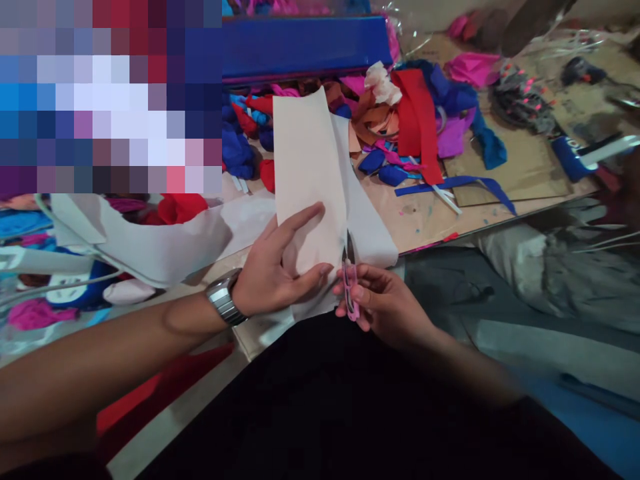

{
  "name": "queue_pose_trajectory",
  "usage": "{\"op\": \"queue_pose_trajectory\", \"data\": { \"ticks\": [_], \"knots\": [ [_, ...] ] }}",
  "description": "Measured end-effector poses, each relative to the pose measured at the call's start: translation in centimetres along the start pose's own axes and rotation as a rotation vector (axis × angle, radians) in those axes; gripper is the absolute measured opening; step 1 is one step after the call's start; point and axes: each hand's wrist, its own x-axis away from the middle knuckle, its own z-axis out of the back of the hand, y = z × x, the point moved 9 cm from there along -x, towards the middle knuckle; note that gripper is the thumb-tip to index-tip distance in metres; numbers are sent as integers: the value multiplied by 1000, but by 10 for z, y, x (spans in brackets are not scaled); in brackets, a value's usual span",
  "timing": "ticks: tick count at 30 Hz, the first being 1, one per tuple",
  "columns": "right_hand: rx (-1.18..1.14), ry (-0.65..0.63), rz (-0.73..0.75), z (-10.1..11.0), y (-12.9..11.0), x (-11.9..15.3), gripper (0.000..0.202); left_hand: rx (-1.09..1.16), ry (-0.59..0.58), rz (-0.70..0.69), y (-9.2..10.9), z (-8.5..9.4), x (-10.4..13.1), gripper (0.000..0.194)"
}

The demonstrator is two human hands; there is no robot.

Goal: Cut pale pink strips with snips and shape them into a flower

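Note:
My left hand (270, 267), with a metal watch at the wrist, lies spread on a long cream sheet (307, 153), thumb and forefinger apart. This sheet rests on a wider white sheet (367, 227) that curls at its right edge; I cannot tell whether they are paper or fabric. A small pair of pink-handled scissors (351, 290) is in my right hand (387, 303), fingers closed round the handles. The blades point away from me, against the cream sheet's right edge where it meets the white one.
Red, blue and pink fabric scraps (417, 120) crowd the table behind the sheets. A blue box (305, 47) stands at the back. To the right are a cardboard piece (520, 167) and a pincushion with pins (523, 100). A power strip (70, 287) with cables lies left.

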Motion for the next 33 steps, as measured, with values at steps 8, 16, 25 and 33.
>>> {"op": "queue_pose_trajectory", "data": {
  "ticks": [8, 16, 25, 33],
  "knots": [
    [19, 22, -26, 2, 1, -1, 29, -4, 9, 1, -1, 0, 1, 84],
    [6, 37, -27, 4, 4, -2, 29, 26, 7, 5, -1, -1, 1, 85],
    [1, 40, -14, 4, 5, -1, 24, 22, 20, 4, -1, 0, 2, 85],
    [-13, 31, -2, 1, -3, 1, 28, 44, -3, -31, 3, 2, 1, 75]
  ]
}}
